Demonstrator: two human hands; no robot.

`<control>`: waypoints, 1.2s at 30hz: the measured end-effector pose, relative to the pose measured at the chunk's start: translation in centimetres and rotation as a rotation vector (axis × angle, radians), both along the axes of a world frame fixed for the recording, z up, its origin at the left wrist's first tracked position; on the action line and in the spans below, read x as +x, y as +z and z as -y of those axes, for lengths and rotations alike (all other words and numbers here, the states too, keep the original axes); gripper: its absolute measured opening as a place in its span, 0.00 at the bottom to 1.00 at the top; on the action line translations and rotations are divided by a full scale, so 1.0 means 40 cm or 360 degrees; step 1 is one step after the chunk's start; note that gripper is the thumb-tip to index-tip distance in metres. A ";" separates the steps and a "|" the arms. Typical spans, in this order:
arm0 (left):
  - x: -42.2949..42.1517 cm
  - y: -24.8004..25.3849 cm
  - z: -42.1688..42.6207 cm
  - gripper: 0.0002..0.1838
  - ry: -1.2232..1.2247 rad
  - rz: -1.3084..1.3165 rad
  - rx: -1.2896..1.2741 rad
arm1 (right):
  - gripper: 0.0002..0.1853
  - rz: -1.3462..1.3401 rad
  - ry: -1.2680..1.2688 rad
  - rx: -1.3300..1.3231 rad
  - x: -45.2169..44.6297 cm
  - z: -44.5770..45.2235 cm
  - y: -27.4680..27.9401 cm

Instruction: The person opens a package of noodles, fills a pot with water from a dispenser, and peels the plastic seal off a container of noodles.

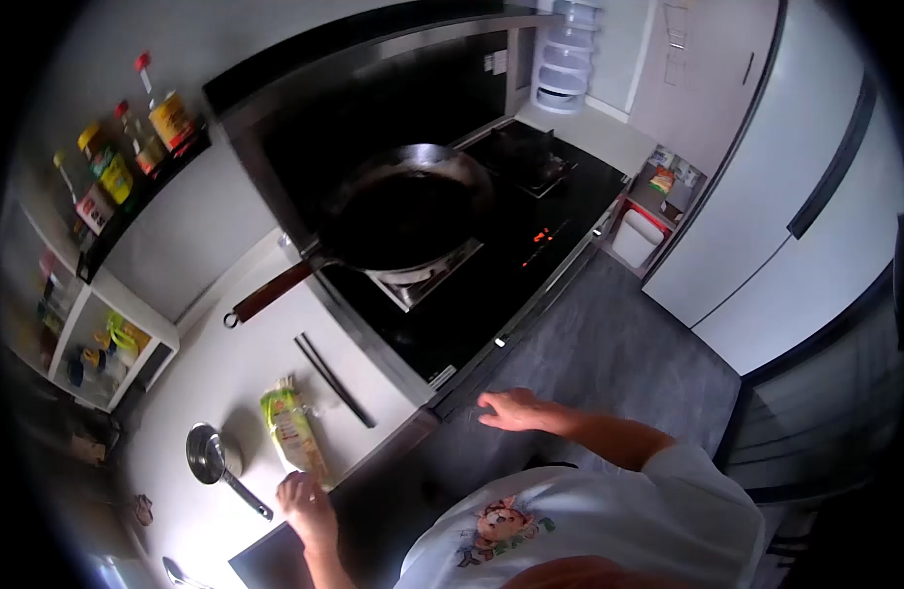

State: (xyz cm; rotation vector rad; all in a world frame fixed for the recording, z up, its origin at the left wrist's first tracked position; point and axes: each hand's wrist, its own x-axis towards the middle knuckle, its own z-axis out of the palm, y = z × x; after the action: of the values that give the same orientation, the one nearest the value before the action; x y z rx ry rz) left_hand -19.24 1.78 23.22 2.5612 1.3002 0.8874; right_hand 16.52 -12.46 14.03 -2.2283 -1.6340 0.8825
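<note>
Cabinet: an open-fronted white cabinet (86, 380) is holding small items at the far left.
Seasoning bottles: several bottles (106, 169) are standing in a row on a dark wall shelf (145, 192).
Saucepan: a small steel saucepan (205, 454) is resting on the pale counter (200, 371), its handle pointing toward the left hand.
Packet: a green-and-clear food packet (290, 429) is lying on the counter between the saucepan and the chopsticks, its lower end reaching the counter's front edge.
Left hand: the left hand (307, 503) is overlapping the packet's lower end, its fingers bending; whether they are gripping it, I cannot tell.
Chopsticks: a pair of dark chopsticks (334, 381) is lying slantwise beside the packet, near the cooktop.
Wok: a dark wok (408, 211) is sitting on the left burner, its wooden handle (272, 293) extending over the counter.
Right hand: the right hand (514, 409) is hanging before the front edge of the black cooktop (442, 329), loosely spread, gripping nothing visible.
Display: red marks (542, 236) are glowing on the cooktop.
Rack: a tiered white rack (565, 61) is standing behind the cooktop.
Bin: a white bin (638, 239) is sitting beside a tall pale door (742, 231).
</note>
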 end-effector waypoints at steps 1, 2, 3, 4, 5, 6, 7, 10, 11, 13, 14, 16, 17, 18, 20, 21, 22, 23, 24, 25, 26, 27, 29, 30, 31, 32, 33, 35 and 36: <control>0.067 -0.005 0.019 0.08 -0.0121 0.0061 0.0068 | 0.21 -0.0019 -0.0052 -0.0029 0.046 0.067 -0.030; 0.137 0.007 0.043 0.07 -0.0223 0.0040 0.0053 | 0.20 -0.0061 -0.0099 0.0024 0.091 0.139 -0.068; 0.210 0.020 0.066 0.07 -0.0324 0.0018 0.0029 | 0.19 -0.0103 -0.0147 0.0070 0.135 0.206 -0.096; 0.274 0.024 0.090 0.07 -0.0379 0.0015 -0.0001 | 0.19 -0.0133 -0.0227 -0.0077 0.170 0.263 -0.081; 0.333 0.021 0.109 0.06 -0.0430 0.0017 -0.0038 | 0.19 -0.0157 -0.0304 -0.0232 0.199 0.319 -0.039; 0.391 0.009 0.121 0.06 -0.0503 0.0032 -0.0027 | 0.19 -0.0181 -0.0378 -0.0392 0.233 0.374 -0.016; 0.449 0.000 0.137 0.05 -0.0569 0.0066 -0.0017 | 0.19 -0.0162 -0.0398 -0.0355 0.275 0.433 -0.030; 0.615 -0.010 0.175 0.06 -0.0780 0.0132 -0.0122 | 0.19 -0.0200 -0.0527 -0.0317 0.353 0.557 -0.073; 0.668 0.000 0.181 0.06 -0.0876 0.0127 -0.0122 | 0.19 -0.0249 -0.0611 -0.0350 0.376 0.572 -0.060; 0.764 0.016 0.188 0.07 -0.0970 0.0080 -0.0074 | 0.18 -0.0280 -0.0680 -0.0300 0.424 0.589 -0.050; 0.806 0.022 0.183 0.07 -0.1008 0.0065 -0.0063 | 0.18 -0.0267 -0.0667 -0.0216 0.443 0.587 -0.051; 0.881 0.025 0.167 0.07 -0.1048 0.0018 -0.0035 | 0.18 -0.0263 -0.0630 -0.0035 0.488 0.568 -0.067; 0.919 0.030 0.159 0.07 -0.1060 0.0010 -0.0028 | 0.18 -0.0264 -0.0605 0.0058 0.516 0.555 -0.079; 0.958 0.036 0.149 0.07 -0.1069 0.0007 -0.0024 | 0.18 -0.0260 -0.0578 0.0147 0.548 0.541 -0.088; 1.037 0.031 0.120 0.07 -0.1097 0.0031 0.0027 | 0.17 -0.0344 -0.0608 0.0145 0.627 0.500 -0.071; 1.074 0.034 0.106 0.08 -0.1103 0.0032 0.0048 | 0.17 -0.0380 -0.0621 0.0144 0.671 0.483 -0.061; 1.111 0.045 0.091 0.08 -0.1107 0.0036 0.0066 | 0.16 -0.0367 -0.0631 0.0107 0.719 0.469 -0.053; 1.150 0.060 0.073 0.08 -0.1109 0.0045 0.0085 | 0.16 -0.0349 -0.0641 0.0071 0.770 0.454 -0.041; 1.185 0.075 0.054 0.08 -0.1101 0.0055 0.0107 | 0.15 -0.0327 -0.0646 0.0035 0.822 0.440 -0.030; 1.218 0.095 0.033 0.08 -0.1093 0.0045 0.0117 | 0.15 -0.0285 -0.0602 0.0008 0.868 0.433 -0.025; 1.255 0.123 0.015 0.08 -0.1091 0.0056 0.0159 | 0.14 -0.0237 -0.0555 -0.0010 0.916 0.428 -0.024; 1.293 0.156 -0.003 0.08 -0.1087 0.0071 0.0215 | 0.13 -0.0182 -0.0507 -0.0015 0.967 0.422 -0.022; 1.374 0.226 -0.037 0.08 -0.1082 0.0084 0.0251 | 0.11 -0.0414 -0.0630 -0.0117 1.061 0.418 -0.021; 1.417 0.256 -0.051 0.08 -0.1080 0.0068 0.0319 | 0.11 -0.0544 -0.0682 -0.0165 1.105 0.414 -0.027; 1.458 0.288 -0.065 0.08 -0.1080 0.0033 0.0382 | 0.10 -0.0573 -0.0726 -0.0157 1.150 0.408 -0.042; 1.504 0.325 -0.074 0.08 -0.1102 0.0022 0.0425 | 0.09 -0.0616 -0.0770 -0.0153 1.193 0.404 -0.065; 1.553 0.361 -0.080 0.08 -0.1127 0.0011 0.0469 | 0.09 -0.0658 -0.0816 -0.0149 1.235 0.397 -0.082; 1.655 0.405 -0.095 0.08 -0.1149 -0.0004 0.0588 | 0.10 -0.0790 -0.0810 -0.0033 1.342 0.374 -0.087; 1.704 0.425 -0.101 0.07 -0.1173 -0.0015 0.0631 | 0.11 -0.0848 -0.0801 0.0022 1.405 0.360 -0.089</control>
State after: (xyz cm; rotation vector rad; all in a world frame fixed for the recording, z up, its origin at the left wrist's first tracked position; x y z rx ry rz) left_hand 48.92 5.81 40.23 2.9674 0.1061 1.0171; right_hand 72.71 -26.85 10.49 -2.0072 -0.7953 1.1658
